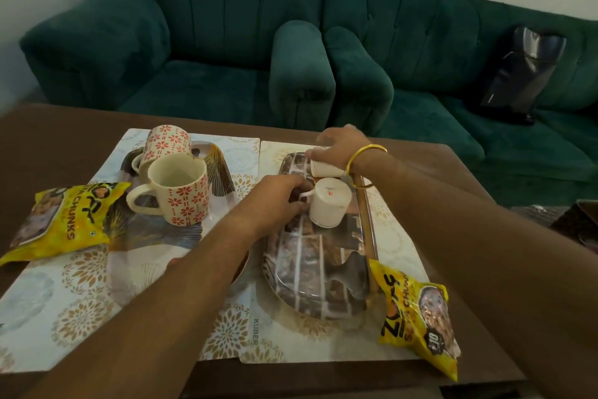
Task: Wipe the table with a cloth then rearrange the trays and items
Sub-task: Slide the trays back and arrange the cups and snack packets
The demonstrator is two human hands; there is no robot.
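Two trays lie on patterned placemats on the brown table (64, 126). The right tray (310, 285) has a brick pattern; on it a white cup (328, 204) stands upside down, and my left hand (281, 198) pinches its handle. Behind it my right hand (343, 147) grips a second white cup (325, 167), tilted on its side over the tray's far end. The left tray (155, 236) carries two cream mugs with red flowers, one upright (178, 191) and one tipped behind it (166, 143). No cloth is in view.
A yellow snack packet (64, 220) lies on the left placemat and another (417, 314) at the right tray's near corner. Green sofas (226, 42) stand beyond the table, with a dark bag (517, 71) on the right one.
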